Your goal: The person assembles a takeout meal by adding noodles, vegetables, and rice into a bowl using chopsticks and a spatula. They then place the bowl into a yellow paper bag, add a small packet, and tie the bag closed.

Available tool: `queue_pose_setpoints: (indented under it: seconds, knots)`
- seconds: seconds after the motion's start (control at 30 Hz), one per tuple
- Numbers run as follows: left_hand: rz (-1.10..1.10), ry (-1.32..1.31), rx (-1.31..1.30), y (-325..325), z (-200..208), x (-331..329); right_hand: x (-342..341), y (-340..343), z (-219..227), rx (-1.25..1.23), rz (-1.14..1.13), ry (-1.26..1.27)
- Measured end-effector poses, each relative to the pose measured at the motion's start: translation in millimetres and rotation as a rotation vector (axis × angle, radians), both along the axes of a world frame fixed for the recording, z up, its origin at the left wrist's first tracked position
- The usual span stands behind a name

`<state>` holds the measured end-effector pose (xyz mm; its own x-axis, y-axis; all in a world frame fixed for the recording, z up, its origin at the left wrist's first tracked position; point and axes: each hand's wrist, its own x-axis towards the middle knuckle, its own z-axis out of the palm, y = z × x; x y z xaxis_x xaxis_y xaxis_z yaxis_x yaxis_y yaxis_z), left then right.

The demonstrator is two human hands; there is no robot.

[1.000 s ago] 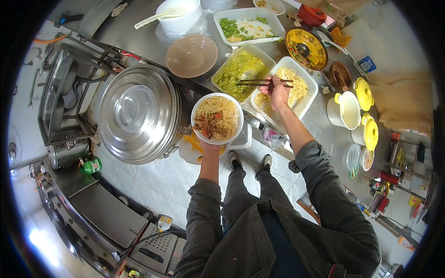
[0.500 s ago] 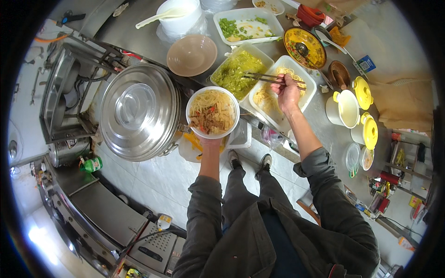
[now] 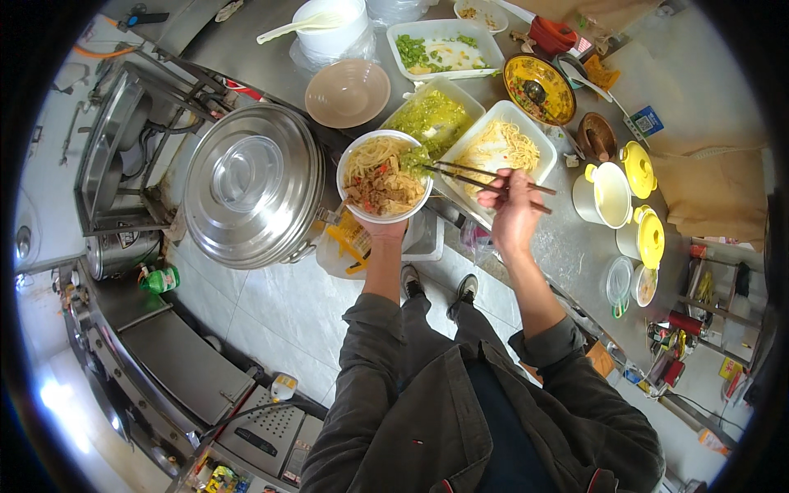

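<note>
My left hand (image 3: 385, 230) holds up a white bowl (image 3: 343, 191) from below, its fingers mostly hidden under it. Noodles and brown meat strips (image 3: 374, 185) with red bits fill the bowl. In my right hand (image 3: 515, 212) is a pair of dark chopsticks (image 3: 468, 175), fingers closed around them. Their tips pinch a clump of chopped green vegetables (image 3: 417, 161) at the bowl's right rim. Just beyond is a tub of the same yellow-green vegetables (image 3: 436, 112). A white tub of noodles (image 3: 503, 148) lies partly beneath the chopsticks.
A large lidded steel pot (image 3: 251, 185) stands left of the bowl. Behind are an empty beige bowl (image 3: 347, 92), a tray of chopped greens (image 3: 444, 48) and a yellow bowl of sauce (image 3: 539, 89). Cream pots with yellow lids (image 3: 604, 195) stand at the right.
My right hand has drawn the chopsticks back and down from the green vegetable tub, carrying a clump to the white bowl. The bowl has shifted slightly up and right in view.
</note>
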<state>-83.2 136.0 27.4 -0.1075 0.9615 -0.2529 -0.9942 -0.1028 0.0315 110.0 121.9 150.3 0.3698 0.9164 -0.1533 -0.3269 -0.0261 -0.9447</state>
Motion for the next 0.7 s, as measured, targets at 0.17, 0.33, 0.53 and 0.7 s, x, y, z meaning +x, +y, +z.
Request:
queue_pose_setpoints:
  seconds: [0.17, 0.33, 0.53, 0.7]
  knots:
    - [-0.022, -0.024, 0.008, -7, 2, 9, -27, -17, -6, 0.076, 0.056, -0.004]
    - [0.024, -0.077, -0.017, -10, -5, 8, -23, -45, 36, 0.157, 0.228, -0.242]
    - [0.027, -0.051, -0.023, -13, -3, 8, -19, -45, 35, 0.220, 0.160, -0.264]
    - [0.046, 0.016, -0.030, -12, -1, 5, -18, -49, 18, 0.132, 0.165, -0.250]
